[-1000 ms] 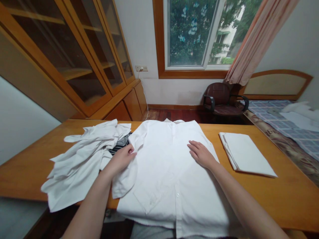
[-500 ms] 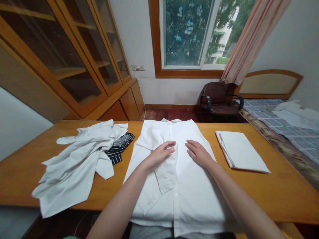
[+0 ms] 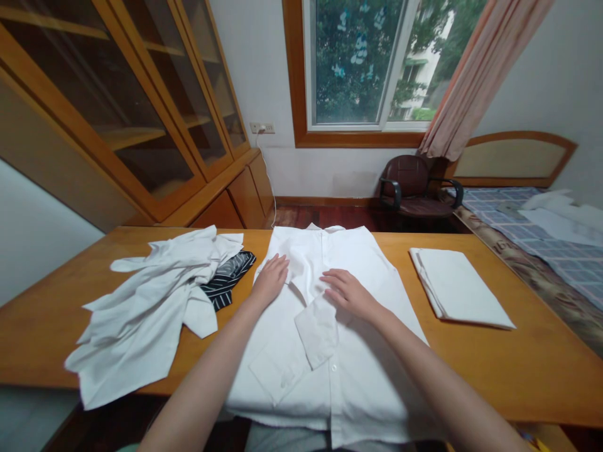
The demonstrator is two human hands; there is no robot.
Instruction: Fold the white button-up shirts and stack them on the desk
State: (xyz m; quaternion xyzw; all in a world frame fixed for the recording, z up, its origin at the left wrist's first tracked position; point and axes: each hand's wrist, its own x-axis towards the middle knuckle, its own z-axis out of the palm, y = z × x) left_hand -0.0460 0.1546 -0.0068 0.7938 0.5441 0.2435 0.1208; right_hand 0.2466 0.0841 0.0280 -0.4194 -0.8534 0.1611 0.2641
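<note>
Shirt (image 3: 362,358) lies front-up on table (image 3: 471,370), sleeve (image 3: 319,333) rucked across it. Left hand (image 3: 272,279) and right hand (image 3: 352,295) rest apart on top, both unclenched (no pinch visible). Uneven pressing could crease the sleeve; the overhanging hem (image 3: 287,419), if snagged, might drag it askew.

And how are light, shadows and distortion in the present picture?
Head view: daylight shows in the white-framed glass window; a soft shadow lies on the white buttoned fabric shirt below the bare right hand; same view: faint reflections streak the brown wooden glass-door cabinet, which leans, likely lens distortion.
</note>
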